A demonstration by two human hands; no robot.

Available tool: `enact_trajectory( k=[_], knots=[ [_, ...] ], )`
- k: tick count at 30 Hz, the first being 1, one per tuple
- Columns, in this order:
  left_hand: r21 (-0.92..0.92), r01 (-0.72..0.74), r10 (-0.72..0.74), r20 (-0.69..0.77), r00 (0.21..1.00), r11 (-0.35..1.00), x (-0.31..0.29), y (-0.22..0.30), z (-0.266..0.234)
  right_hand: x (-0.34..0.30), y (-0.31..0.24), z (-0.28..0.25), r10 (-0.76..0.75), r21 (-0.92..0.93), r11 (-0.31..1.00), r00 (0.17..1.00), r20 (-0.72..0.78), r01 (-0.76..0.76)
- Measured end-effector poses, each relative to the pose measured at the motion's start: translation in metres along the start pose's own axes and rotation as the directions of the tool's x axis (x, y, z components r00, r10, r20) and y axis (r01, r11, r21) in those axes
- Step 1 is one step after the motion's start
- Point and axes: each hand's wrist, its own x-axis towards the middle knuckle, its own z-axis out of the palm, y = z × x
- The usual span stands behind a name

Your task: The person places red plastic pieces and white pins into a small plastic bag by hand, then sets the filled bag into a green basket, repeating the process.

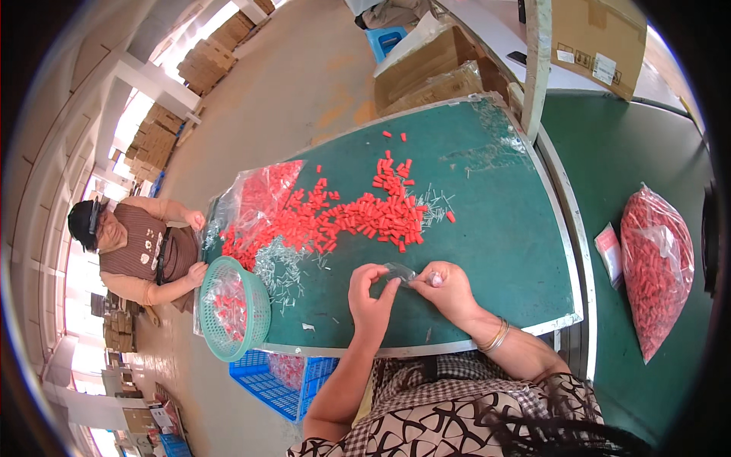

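Note:
Above the near part of the green table, my left hand (371,293) pinches one side of a small clear plastic bag (400,273) between thumb and fingers. My right hand (449,291) is closed at the bag's other side, with a bit of whitish plastic (435,279) showing at its fingers. Whether anything lies inside the bag is too small to tell. Beyond my hands spreads a heap of small red plastic plugs (381,213). Silver screws (282,266) lie in a pile to the left, and more screws (434,206) lie beside the red heap.
At the left edge stands a green basket (263,305) with filled bags, near a co-worker (152,251). A large bag of red plugs (656,266) rests on the right-hand table. Below the near edge is a blue crate (266,385). Cardboard boxes (426,72) stand past the far edge.

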Motion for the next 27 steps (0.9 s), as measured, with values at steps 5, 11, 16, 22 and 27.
enact_trajectory(
  k=[5, 11, 16, 22, 27],
  knots=[
    [0.003, 0.024, -0.024, 0.128, 0.991, 1.0, -0.009, 0.008, 0.005, 0.002, 0.009, 0.01, -0.243, -0.163, 0.958, 0.97, -0.029, 0.235],
    [-0.083, 0.235, -0.218, 0.171, 0.961, 0.969, -0.008, 0.013, 0.007, 0.001, -0.003, 0.0, 0.024, 0.063, 0.998, 0.999, 0.027, -0.026],
    [-0.126, 0.375, -0.346, 0.202, 0.916, 0.919, -0.018, 0.007, 0.008, -0.001, -0.001, 0.002, -0.059, -0.059, 0.996, 0.998, 0.035, 0.061],
    [-0.099, 0.381, -0.362, 0.166, 0.917, 0.919, -0.017, 0.011, 0.012, -0.002, 0.005, 0.005, -0.227, -0.128, 0.965, 0.974, 0.015, 0.227],
    [0.07, 0.232, -0.236, 0.053, 0.97, 0.97, -0.012, 0.001, 0.016, -0.001, 0.003, 0.008, -0.147, -0.135, 0.982, 0.98, -0.133, 0.129]
  ],
)
